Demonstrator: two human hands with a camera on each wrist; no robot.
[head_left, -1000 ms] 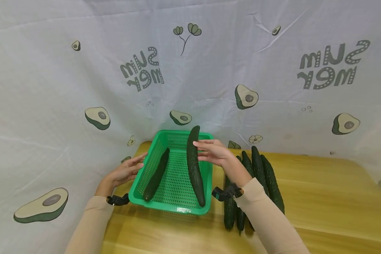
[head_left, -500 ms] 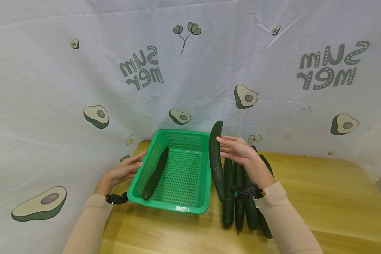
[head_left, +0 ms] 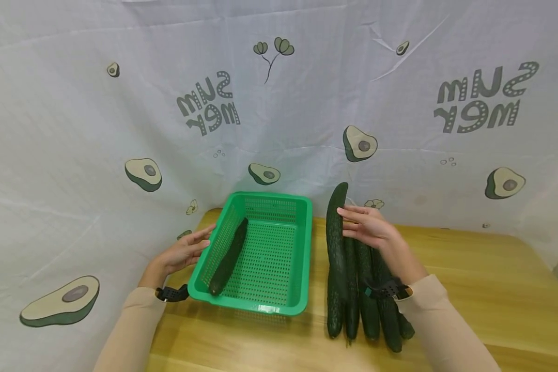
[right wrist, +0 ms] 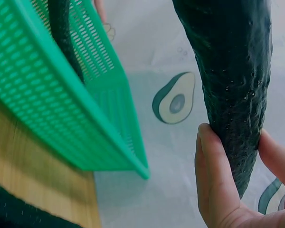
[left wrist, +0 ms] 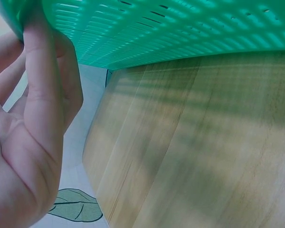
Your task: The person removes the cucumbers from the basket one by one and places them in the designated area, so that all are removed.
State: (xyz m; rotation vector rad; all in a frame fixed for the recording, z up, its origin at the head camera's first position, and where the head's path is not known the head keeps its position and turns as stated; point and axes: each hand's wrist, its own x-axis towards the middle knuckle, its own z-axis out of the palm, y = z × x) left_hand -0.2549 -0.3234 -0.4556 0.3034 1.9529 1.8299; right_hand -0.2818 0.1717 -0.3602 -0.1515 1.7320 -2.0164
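Note:
My right hand (head_left: 369, 227) pinches a long dark green cucumber (head_left: 336, 232) between thumb and fingers near its far end. It is held upright over a row of cucumbers (head_left: 367, 305) to the right of the basket. In the right wrist view, the fingertips (right wrist: 211, 147) press the narrow end of the held cucumber (right wrist: 237, 85) from both sides. My left hand (head_left: 183, 253) holds the left rim of a green perforated plastic basket (head_left: 307, 248), fingers bent at the rim in the left wrist view. One cucumber (head_left: 229, 258) lies along the basket's left wall.
A wooden table (head_left: 483, 289) carries the basket and the cucumber row. White cloth (head_left: 307, 103) printed with avocados hangs behind and to the left. Both wrists wear black straps (head_left: 174, 293).
My right hand has moved right with the cucumber, from over the basket, past its right rim, to over the cucumber row. The left hand and basket have stayed in place.

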